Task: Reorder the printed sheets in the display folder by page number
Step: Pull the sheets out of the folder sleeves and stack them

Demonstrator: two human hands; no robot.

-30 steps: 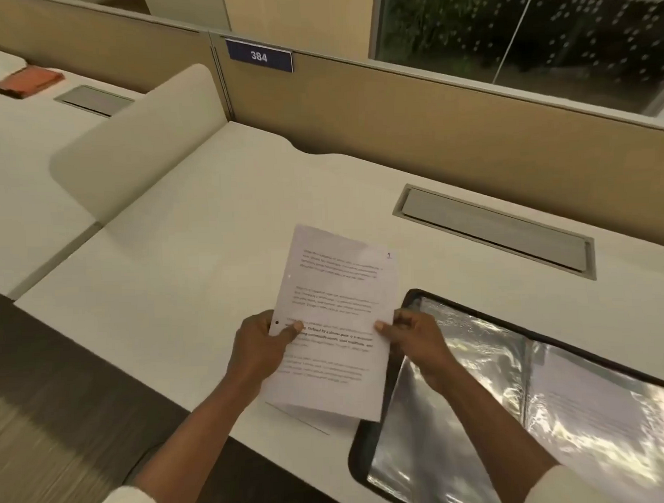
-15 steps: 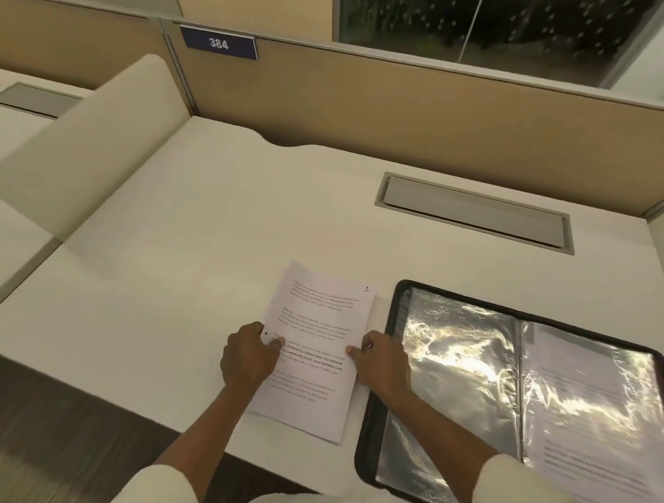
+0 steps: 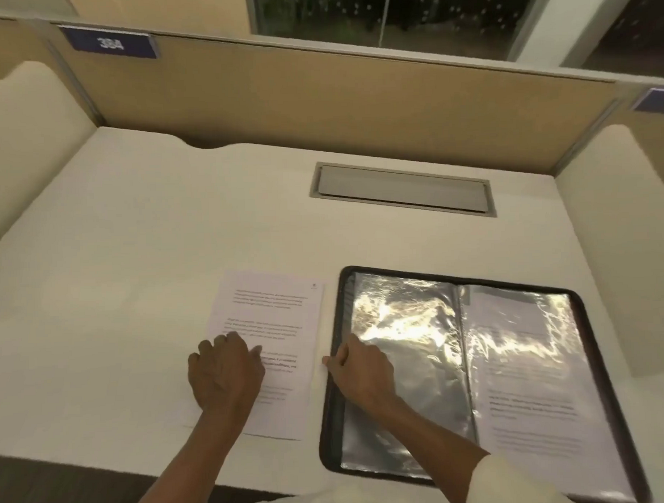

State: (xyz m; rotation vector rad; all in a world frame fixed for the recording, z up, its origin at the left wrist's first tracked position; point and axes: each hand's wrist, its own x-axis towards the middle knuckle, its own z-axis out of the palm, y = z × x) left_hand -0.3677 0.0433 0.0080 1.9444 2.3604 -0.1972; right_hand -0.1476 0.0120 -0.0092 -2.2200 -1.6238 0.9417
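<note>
With the printed sheet (image 3: 274, 324) flat on the counter (image 3: 135, 258) beside the open display folder (image 3: 330, 420), left hand (image 3: 223, 371) resting loosely on it, right hand (image 3: 359, 367) seemingly pinching its edge, read the page number before sleeving.

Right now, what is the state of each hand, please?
Left hand: open, loosely bent fingers rest on the printed sheet.
Right hand: fingers at the sheet's right edge; pinching or not cannot be told.
</note>
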